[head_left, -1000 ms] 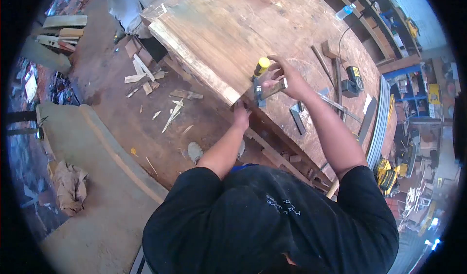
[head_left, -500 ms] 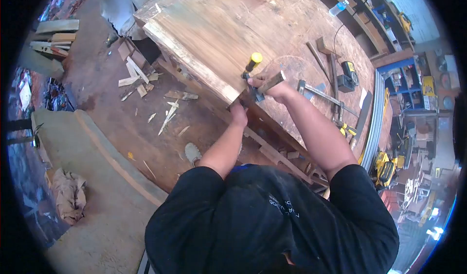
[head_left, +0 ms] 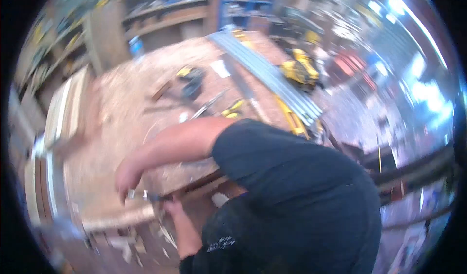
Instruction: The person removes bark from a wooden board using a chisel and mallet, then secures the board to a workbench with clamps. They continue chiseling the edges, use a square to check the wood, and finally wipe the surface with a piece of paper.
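Note:
The view is blurred by motion. My right hand [head_left: 128,177] is at the edge of the wooden board [head_left: 116,215], beside a metal clamp [head_left: 146,195]; its fingers are smeared and I cannot make out their grip. My left hand [head_left: 171,207] is low against the board's edge, just right of the clamp, its fingers partly hidden. The clamp lies between both hands, near the board's corner.
On the worktable [head_left: 116,103] are a cordless tool [head_left: 191,82], a yellow-handled clamp [head_left: 233,109], long grey metal strips [head_left: 267,74] and a bottle [head_left: 136,47]. A yellow power tool [head_left: 299,70] is beyond the strips. Shelves [head_left: 165,18] stand behind; wood scraps [head_left: 125,245] lie below.
The camera view has swung toward the right side of the workshop, so the table and hands appear further left. Both hands remain near the board's corner and clamp.

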